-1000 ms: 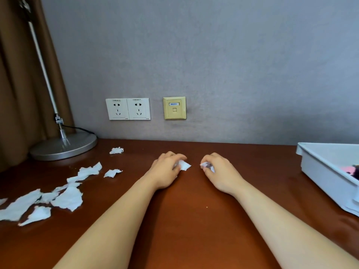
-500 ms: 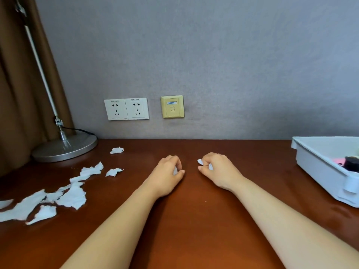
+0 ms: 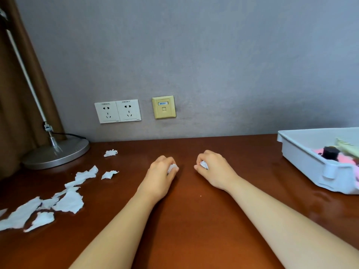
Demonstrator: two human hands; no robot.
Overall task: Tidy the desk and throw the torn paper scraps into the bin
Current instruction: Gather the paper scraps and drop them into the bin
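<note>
**Desk:** Curled fingers on both sides. Our left hand point(image 3: 161, 172) is closed round a crumpled white paper scrap point(image 3: 172, 167), which peeks out between thumb and fingertips.

**Editor:** And the other?

**Desk:** Our right hand point(image 3: 214, 170) pinches a second small white paper scrap point(image 3: 204, 164) under bent fingers. Both hands rest knuckles-up at the middle of the glossy reddish-brown wooden desk point(image 3: 184, 220), near each other but apart.

**Editor:** Where do we see the rest of the paper?

**Desk:** To our left. A loose cluster of torn white paper scraps point(image 3: 68, 200) lies flat near the desk's left edge, the pieces touching or overlapping. One small loose scrap point(image 3: 109, 174) lies just right of the cluster. Another small loose scrap point(image 3: 110, 153) lies nearer the wall.

**Editor:** Behind them?

**Desk:** We see a round brushed-metal lamp base point(image 3: 56, 154) in the left rear corner. Its slim stem point(image 3: 25, 74) leans up and left, and a black cord point(image 3: 73, 135) trails toward a brown curtain point(image 3: 17, 105).

**Editor:** On our right?

**Desk:** A white plastic tray point(image 3: 303, 162) sits at the desk's right edge, well apart from both hands. It holds a black object point(image 3: 331, 152) and something pink point(image 3: 318, 151); we cannot tell what they are.

**Editor:** The wall?

**Desk:** We have a grey wall point(image 3: 213, 65) with a pair of white power sockets point(image 3: 118, 111) and a yellow data socket point(image 3: 164, 107) beside them, above the desk.
</note>
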